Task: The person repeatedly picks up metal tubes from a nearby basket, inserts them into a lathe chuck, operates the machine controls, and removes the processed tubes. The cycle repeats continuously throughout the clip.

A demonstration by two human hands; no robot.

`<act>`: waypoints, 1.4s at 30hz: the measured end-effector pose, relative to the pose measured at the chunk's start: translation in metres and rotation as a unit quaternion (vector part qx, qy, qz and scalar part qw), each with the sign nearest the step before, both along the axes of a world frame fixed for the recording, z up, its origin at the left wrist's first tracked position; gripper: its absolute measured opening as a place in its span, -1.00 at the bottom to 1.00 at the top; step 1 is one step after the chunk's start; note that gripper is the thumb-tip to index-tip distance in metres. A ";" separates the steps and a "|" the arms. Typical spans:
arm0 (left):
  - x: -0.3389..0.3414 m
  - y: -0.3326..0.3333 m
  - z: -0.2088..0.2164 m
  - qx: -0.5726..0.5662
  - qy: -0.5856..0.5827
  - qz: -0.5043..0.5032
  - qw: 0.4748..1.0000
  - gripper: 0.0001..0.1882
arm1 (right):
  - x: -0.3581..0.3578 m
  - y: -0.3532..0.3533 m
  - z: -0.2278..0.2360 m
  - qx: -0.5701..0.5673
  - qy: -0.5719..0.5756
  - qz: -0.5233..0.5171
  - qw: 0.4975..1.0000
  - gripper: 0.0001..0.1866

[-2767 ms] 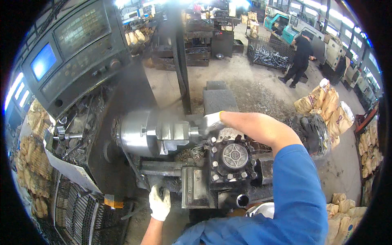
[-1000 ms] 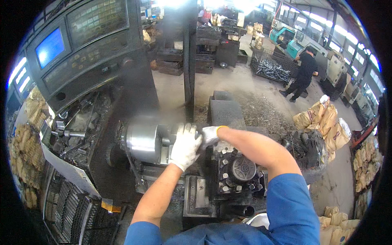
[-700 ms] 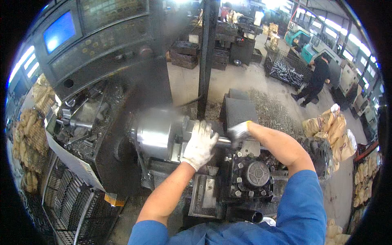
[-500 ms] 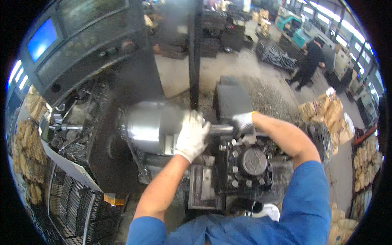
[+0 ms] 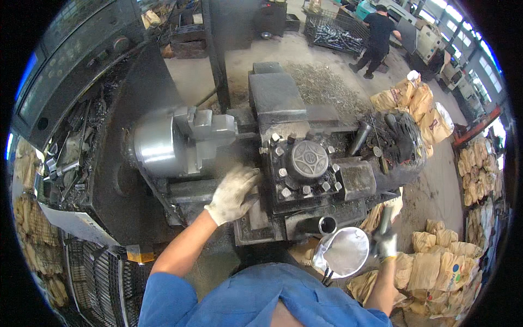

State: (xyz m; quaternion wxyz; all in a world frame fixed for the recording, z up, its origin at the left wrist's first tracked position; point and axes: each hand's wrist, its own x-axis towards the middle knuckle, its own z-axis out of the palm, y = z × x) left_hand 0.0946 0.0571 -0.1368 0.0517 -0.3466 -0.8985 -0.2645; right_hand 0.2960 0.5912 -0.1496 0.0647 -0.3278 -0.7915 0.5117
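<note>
My right hand (image 5: 385, 245), in a white and grey glove, is closed around a metal cylinder (image 5: 386, 219) standing up from its grip, right of a white bucket (image 5: 348, 253). My left hand (image 5: 234, 195), in a white glove and partly blurred, hovers over the lathe bed with fingers apart and nothing seen in them. It is between the chuck (image 5: 158, 144) with its stepped jaws (image 5: 210, 133) and the square tool post (image 5: 310, 163) with bolts around its round cap. No workpiece sits in the chuck jaws. A dark tube (image 5: 326, 224) lies before the tool post.
Paper sacks (image 5: 430, 267) are piled at the right and far right. Metal shavings (image 5: 321, 84) cover the floor behind the lathe. A dark post (image 5: 215, 60) rises behind the chuck. A person (image 5: 378, 41) in dark clothes stands at the back beside a bin of metal parts (image 5: 335, 35).
The bar, earlier at the chuck with my right hand at its other end, is gone from there. My right hand has moved down and right; my left hand has come off the chuck area.
</note>
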 end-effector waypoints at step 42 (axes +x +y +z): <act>0.324 -0.233 -0.177 0.699 -0.089 0.619 0.346 -0.40 | -0.442 -0.287 0.065 0.373 -0.018 0.745 0.553 -0.52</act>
